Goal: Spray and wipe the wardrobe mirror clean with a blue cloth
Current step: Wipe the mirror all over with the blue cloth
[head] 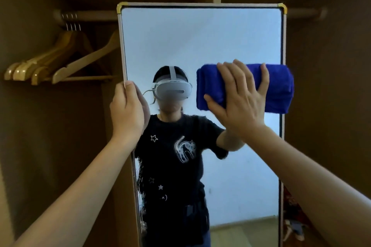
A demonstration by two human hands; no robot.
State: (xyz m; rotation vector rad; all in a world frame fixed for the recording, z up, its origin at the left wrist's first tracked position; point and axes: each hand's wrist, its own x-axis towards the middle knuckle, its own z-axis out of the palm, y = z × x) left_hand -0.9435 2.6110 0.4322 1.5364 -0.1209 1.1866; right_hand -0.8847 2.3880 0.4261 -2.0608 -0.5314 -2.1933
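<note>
A tall mirror (200, 46) with a pale frame and gold corner caps stands in the middle of the frame, inside a brown wardrobe (331, 66). The left hand (126, 108) grips the mirror's left edge at mid-height, thumb on the glass side and fingers curled round behind the frame. The right hand (241, 98) lies flat, fingers straight and spread, pressing a folded blue cloth (279, 90) against the glass right of centre; the cloth reaches over the mirror's right edge. Streaks or droplets show low on the glass near the left edge. At the upper left, wooden hangers (60, 62) hang from a rail (90, 15). The glass reflects the person in a dark printed T-shirt and a white headset.
</note>
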